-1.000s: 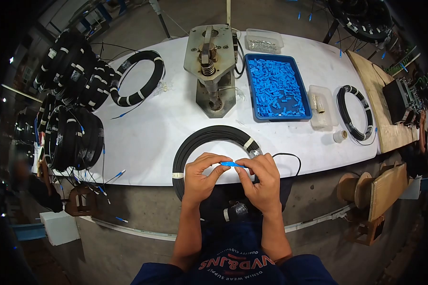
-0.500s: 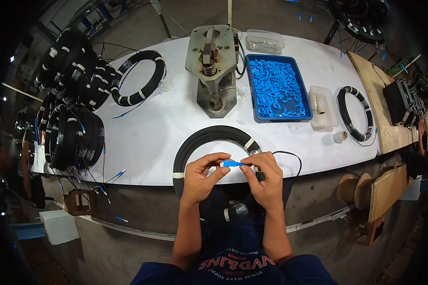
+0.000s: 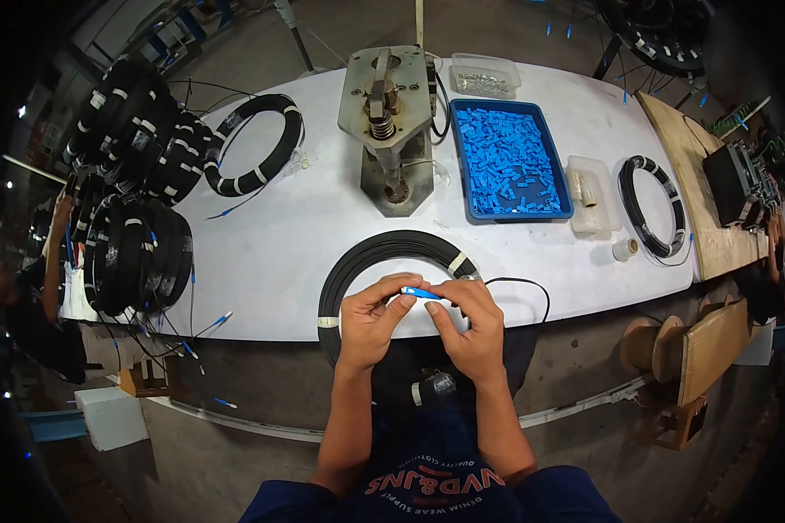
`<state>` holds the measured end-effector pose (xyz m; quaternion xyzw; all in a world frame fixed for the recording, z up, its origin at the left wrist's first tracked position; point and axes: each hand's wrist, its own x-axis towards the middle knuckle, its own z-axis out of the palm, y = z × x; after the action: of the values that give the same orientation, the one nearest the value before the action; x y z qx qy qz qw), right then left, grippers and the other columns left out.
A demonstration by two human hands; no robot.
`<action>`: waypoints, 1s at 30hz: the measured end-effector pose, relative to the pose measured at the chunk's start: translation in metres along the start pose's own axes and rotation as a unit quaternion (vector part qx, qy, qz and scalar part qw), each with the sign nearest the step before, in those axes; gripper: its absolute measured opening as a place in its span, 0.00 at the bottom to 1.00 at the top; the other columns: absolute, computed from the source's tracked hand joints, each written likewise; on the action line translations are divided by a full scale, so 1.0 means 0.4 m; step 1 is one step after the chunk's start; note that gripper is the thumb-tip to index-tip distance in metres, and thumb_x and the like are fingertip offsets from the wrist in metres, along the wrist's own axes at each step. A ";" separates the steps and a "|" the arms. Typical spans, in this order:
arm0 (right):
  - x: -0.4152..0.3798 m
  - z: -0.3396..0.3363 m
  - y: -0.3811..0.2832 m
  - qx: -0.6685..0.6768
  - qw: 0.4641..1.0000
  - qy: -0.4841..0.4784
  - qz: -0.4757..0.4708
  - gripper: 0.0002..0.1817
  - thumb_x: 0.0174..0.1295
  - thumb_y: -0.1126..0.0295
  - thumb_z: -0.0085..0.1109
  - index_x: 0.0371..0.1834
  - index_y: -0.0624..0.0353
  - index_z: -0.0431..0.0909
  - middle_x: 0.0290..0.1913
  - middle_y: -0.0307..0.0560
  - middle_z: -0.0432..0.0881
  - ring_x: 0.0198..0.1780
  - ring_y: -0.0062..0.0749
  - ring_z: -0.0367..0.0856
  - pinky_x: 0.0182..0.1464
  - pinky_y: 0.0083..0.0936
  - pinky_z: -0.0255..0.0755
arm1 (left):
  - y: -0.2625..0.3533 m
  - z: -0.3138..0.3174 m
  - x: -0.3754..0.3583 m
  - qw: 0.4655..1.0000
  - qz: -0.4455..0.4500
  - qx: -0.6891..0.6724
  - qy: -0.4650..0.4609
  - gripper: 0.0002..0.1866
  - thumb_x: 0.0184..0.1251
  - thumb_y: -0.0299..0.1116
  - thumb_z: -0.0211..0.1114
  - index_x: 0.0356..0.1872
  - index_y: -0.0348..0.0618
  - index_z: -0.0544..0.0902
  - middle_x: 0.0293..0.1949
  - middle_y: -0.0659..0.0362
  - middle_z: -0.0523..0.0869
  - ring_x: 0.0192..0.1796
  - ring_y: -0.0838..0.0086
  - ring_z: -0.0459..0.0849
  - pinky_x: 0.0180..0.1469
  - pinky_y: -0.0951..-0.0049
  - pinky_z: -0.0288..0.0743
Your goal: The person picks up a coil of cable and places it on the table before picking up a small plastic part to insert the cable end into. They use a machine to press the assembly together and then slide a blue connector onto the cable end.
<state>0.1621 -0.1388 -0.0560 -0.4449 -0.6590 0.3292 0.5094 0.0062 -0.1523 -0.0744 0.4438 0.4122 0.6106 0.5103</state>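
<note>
A small blue connector (image 3: 420, 293) with a whitish left end is held between both hands over the near edge of the table. My left hand (image 3: 377, 315) pinches its left end between thumb and fingers. On the right end, the thumb and fingers of my right hand (image 3: 464, 315) are closed. Behind and around the hands lies a black cable coil (image 3: 349, 267) with white bands. A thin black cable loops out to the right of my right hand.
A metal press (image 3: 397, 131) stands behind the coil. Right of it are a tray of blue parts (image 3: 567, 206), clear boxes (image 3: 595, 222), a white spool (image 3: 624, 250) and another coil (image 3: 630, 209). Coils (image 3: 139, 253) are stacked at left; a person's arm (image 3: 57, 240) shows beyond.
My right hand has moved left, closer to my left hand, and covers more of the connector, which now sits slightly higher. A person's arm has come into view at the far left.
</note>
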 end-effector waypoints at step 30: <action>-0.010 -0.001 0.023 0.063 0.998 0.023 0.008 0.07 0.56 0.77 0.69 0.38 0.61 0.85 0.27 0.41 0.80 0.28 0.27 0.70 0.35 0.24 0.65 | 0.012 0.013 -0.003 1.000 -0.016 -0.009 0.024 0.10 0.64 0.23 0.71 0.46 0.35 0.86 0.47 0.52 0.88 0.50 0.72 0.83 0.55 0.72 0.74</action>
<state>0.1652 -0.1390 -0.0657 -0.4246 -0.6215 0.3639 0.5487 0.0101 -0.1537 -0.0686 0.4175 0.4263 0.6162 0.5140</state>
